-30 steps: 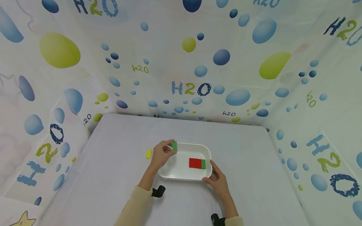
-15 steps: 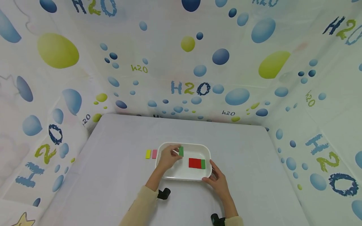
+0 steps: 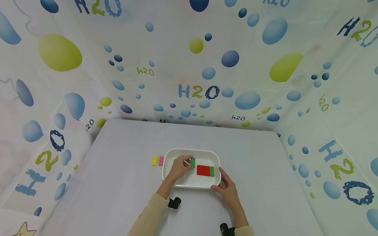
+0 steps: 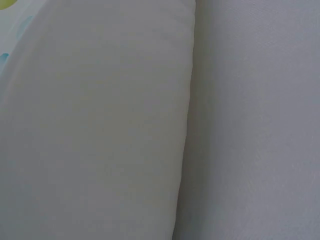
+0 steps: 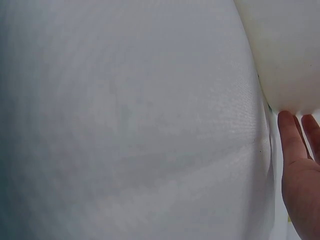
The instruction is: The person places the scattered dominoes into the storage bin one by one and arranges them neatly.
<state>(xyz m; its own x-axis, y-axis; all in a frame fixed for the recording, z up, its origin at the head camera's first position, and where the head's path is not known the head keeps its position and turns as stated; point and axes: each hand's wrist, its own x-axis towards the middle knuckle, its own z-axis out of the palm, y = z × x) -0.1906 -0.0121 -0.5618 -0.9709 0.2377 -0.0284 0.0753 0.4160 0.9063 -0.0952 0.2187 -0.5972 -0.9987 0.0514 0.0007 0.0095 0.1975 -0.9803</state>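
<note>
My left hand [image 3: 179, 167] pinches a small flat green block [image 3: 193, 163] between thumb and fingers, over the middle of a white tray [image 3: 208, 158]. Just right of that block, a red rectangle [image 3: 203, 170] lies in the tray with a second green block [image 3: 212, 171] against its right side. At the tray's front right corner, my right hand [image 3: 228, 188] holds the rim, thumb at the near edge and fingers along the right end. Fingertips of the right hand [image 5: 300, 175] meet the tray's pale side [image 5: 295, 65] in the right wrist view. No hand shows in the left wrist view.
Left of the tray, a yellow block [image 3: 154, 161] and a pink block [image 3: 161, 161] lie side by side on the white tabletop [image 3: 127, 164]. A patterned cloth [image 3: 165, 78] hangs behind and along both sides. Black wrist mounts [image 3: 175, 203] sit at both cuffs.
My left hand has carried the green block rightward and toward me, from the tray's far left to near the red rectangle. The pink block has come into sight. My right hand stays put.
</note>
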